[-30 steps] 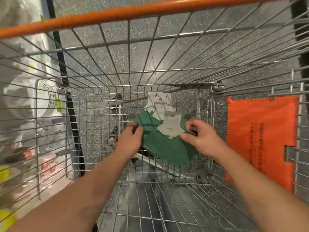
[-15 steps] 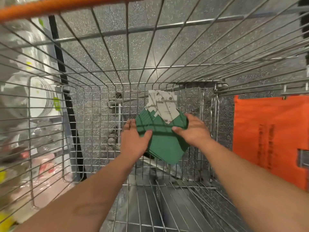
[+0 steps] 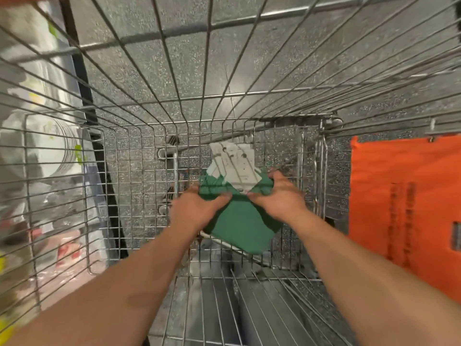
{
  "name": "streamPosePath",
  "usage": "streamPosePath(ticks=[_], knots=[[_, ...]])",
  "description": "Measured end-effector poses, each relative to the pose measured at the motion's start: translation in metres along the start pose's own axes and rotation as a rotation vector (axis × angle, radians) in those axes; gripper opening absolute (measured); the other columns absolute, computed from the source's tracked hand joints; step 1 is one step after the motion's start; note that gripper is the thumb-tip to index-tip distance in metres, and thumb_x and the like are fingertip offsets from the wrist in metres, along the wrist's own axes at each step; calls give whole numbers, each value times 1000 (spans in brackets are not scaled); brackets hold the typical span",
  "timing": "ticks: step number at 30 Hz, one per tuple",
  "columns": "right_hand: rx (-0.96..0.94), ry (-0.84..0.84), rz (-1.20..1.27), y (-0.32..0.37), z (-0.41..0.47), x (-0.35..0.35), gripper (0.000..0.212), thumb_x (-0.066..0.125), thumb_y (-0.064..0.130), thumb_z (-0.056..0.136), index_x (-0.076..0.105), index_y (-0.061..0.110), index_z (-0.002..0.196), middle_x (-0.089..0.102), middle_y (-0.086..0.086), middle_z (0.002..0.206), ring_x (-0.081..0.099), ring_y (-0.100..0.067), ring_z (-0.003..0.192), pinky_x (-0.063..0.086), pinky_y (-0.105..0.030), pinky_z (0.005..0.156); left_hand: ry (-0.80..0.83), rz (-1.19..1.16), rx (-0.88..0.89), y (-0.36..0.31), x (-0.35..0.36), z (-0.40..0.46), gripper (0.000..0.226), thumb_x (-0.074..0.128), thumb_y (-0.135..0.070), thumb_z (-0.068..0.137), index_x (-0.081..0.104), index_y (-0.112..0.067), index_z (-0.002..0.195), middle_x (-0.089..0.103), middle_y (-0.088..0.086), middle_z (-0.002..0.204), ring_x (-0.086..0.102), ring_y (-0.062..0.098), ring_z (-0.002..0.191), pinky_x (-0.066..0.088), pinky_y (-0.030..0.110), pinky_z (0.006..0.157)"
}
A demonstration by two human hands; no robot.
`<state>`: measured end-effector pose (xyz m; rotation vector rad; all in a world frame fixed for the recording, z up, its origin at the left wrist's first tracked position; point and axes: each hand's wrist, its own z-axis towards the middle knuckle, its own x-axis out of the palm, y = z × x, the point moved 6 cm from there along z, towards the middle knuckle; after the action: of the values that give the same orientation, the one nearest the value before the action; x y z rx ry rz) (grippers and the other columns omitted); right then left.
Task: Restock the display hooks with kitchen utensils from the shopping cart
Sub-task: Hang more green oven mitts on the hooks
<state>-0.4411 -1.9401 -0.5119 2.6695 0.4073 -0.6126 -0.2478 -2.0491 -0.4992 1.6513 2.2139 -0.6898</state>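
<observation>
A: What do I hold here?

B: A stack of green flat items with white hang cards, low inside the shopping cart.

A: And my grip?

B: My left hand pinches the stack's left edge, thumb on top; my right hand curls round its right edge. The cards fan out above both hands.

A: Beyond the grip?

B: An orange panel hangs on the cart wall, right of my right hand.

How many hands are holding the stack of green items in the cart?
2. The left hand grips the left edge of the green stack; the right hand grips its upper right edge, beside the white cards. How many items the stack holds cannot be told.
</observation>
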Motion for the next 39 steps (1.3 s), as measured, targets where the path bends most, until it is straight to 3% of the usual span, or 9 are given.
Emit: streamPosePath(ticks=[5, 12, 17, 19, 23, 26, 28, 33, 39], knots=[[-64, -5, -85, -4, -5, 13, 79, 66, 63, 90, 40, 18, 150, 49, -3, 150, 49, -28, 136, 43, -45, 112, 36, 152, 91, -12, 4, -4, 104, 72, -84, 64, 52, -14, 138, 67, 0, 101, 69, 23, 91, 62, 40, 84], [-131, 133, 170, -6, -27, 2, 73, 75, 37, 92, 37, 22, 152, 55, -1, 140, 56, -19, 120, 46, -28, 97, 284, -300, 92, -2, 4, -23, 33, 94, -38, 72, 75, -21, 92, 81, -1, 87, 79, 21, 82, 64, 47, 84], [-171, 196, 296, 3, -83, -34, 58, 83, 35, 85, 55, 26, 134, 65, 4, 127, 65, -13, 109, 56, -36, 98, 355, -426, 105, -6, -27, -82, 34, 93, -28, 72, 75, -18, 99, 81, -4, 86, 79, 15, 78, 63, 27, 67], [-230, 180, 282, 24, -110, -55, 44, 81, 36, 86, 56, 31, 121, 67, 5, 121, 66, -6, 100, 56, -27, 89, 331, -488, 124, -13, -48, -111, 36, 93, -33, 71, 73, -22, 100, 81, -4, 89, 78, 13, 78, 63, 27, 69], [-378, 129, 263, 85, -167, -95, 40, 82, 35, 85, 54, 33, 114, 66, 16, 104, 60, 9, 86, 49, -7, 71, 192, -645, 150, -15, -100, -177, 27, 91, -35, 75, 72, -29, 93, 80, -4, 92, 76, 5, 70, 60, 21, 61], [-512, 121, 258, 133, -216, -118, 58, 88, 56, 66, 54, 41, 110, 63, 16, 111, 62, 3, 95, 51, -19, 84, 57, -780, 193, -8, -141, -225, 17, 90, -24, 76, 76, -24, 87, 81, -2, 84, 75, 5, 66, 58, 21, 57], [-629, 123, 244, 161, -251, -127, 64, 81, 65, 57, 54, 47, 112, 61, 16, 118, 63, -4, 104, 51, -19, 84, -37, -873, 233, 6, -165, -261, 33, 95, -32, 66, 79, -20, 91, 81, -1, 88, 77, 11, 74, 61, 27, 65], [-847, 74, 213, 203, -330, -123, 41, 74, 63, 70, 54, 62, 106, 58, 13, 131, 57, -14, 123, 50, -39, 102, -226, -1070, 255, 56, -187, -329, 58, 94, -45, 49, 80, -15, 97, 81, 9, 99, 78, 30, 91, 61, 41, 84], [-1292, 65, 47, 263, -478, -35, 33, 70, 49, 85, 56, 53, 115, 56, 26, 120, 51, 13, 116, 36, -1, 89, -489, -1287, 274, 162, -196, -453, 37, 97, -20, 61, 81, -14, 94, 80, 12, 100, 76, 33, 94, 62, 45, 86]])
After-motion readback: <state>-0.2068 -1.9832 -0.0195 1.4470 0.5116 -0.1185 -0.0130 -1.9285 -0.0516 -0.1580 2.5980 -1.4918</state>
